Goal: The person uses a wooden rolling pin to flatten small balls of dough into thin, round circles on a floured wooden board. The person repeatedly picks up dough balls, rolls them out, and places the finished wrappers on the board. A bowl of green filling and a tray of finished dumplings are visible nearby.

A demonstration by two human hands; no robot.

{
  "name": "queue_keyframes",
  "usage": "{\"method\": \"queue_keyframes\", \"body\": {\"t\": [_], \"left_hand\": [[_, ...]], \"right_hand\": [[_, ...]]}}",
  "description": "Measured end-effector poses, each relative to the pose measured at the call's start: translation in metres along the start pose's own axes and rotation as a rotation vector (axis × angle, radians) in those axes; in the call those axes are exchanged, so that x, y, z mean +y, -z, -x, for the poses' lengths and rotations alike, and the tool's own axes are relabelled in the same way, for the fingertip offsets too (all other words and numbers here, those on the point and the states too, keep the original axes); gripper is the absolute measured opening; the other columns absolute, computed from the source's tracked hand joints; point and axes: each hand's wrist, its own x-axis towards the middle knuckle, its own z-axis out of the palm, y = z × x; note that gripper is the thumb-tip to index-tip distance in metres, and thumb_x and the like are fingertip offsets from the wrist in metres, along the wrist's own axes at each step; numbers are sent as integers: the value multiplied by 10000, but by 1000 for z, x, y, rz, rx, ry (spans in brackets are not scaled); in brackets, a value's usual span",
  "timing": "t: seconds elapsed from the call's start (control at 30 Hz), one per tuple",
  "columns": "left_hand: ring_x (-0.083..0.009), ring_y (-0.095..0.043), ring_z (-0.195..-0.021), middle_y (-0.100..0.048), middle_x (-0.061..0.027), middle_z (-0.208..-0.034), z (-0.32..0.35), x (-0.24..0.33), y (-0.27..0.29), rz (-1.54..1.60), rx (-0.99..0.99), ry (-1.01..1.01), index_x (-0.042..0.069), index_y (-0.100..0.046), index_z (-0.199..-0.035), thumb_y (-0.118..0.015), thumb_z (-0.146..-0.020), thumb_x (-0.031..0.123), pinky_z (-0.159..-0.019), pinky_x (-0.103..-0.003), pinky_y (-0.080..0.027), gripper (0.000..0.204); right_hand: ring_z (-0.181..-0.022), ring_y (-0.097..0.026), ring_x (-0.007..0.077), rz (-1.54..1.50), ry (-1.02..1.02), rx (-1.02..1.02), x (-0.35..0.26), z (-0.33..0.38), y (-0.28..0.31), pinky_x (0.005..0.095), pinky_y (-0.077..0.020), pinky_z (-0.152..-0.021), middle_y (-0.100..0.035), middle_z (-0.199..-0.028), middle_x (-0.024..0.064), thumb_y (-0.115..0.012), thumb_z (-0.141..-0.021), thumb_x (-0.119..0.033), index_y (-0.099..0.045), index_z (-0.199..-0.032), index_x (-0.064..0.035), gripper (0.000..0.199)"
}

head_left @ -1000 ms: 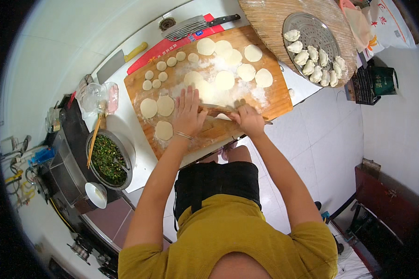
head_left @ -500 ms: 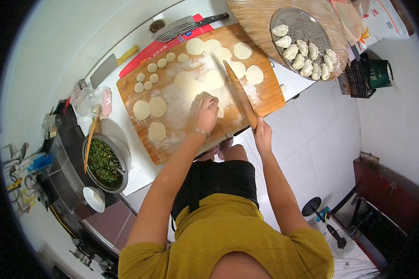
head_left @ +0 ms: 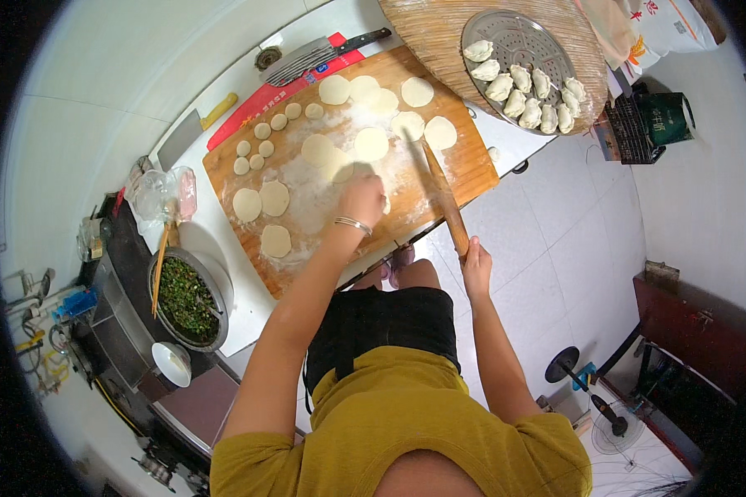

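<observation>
My right hand (head_left: 476, 267) is wrapped round the near end of a wooden rolling pin (head_left: 444, 195), which slants across the right part of the floured wooden board (head_left: 472, 166). On the board left of the pin, my left hand (head_left: 362, 201) is closed over a small piece of dough (head_left: 387, 205); only a pale edge of it shows at the fingers. Flat round dough wrappers (head_left: 371, 144) lie beyond the hand, and others (head_left: 247, 205) to its left. Several small dough discs (head_left: 278, 123) sit at the board's far left.
A cleaver (head_left: 182, 141) and a black-handled knife (head_left: 323, 60) lie behind the board. Shaped dumplings (head_left: 520, 79) rest on a perforated metal tray (head_left: 547, 51) at the far right. On the left stand a bowl of green filling (head_left: 186, 298) with chopsticks (head_left: 159, 269) and a white bowl (head_left: 172, 364).
My right hand has drawn the rolling pin toward me and to the right, away from my left hand. My left hand stays over the dough, and the view has shifted slightly.
</observation>
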Motion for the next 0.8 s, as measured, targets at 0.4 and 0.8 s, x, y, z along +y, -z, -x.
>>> {"method": "queue_keyframes", "body": {"t": [0.4, 0.8], "left_hand": [[-288, -670, -718, -679, -116, -774, -46, 86, -47, 515, 213, -110, 79, -605, -924, -657, -831, 77, -654, -384, -525, 106], [-367, -614, -930, -612, -179, -1043, -38, 31, -16, 196, 322, 73, 49, -599, -1059, -670, -798, 76, -787, -452, -505, 272]], "right_hand": [[-456, -331, 70, -97, -104, 109, -1, 16, 32, 262, -247, -429, -399, -545, -28, -328, -1030, -506, -594, -757, 4, 637], [-535, -361, 83, -160, -179, 98, -12, 17, 27, 285, -288, -472, -415, -593, -17, -356, -1042, -445, -494, -677, -51, 554]]}}
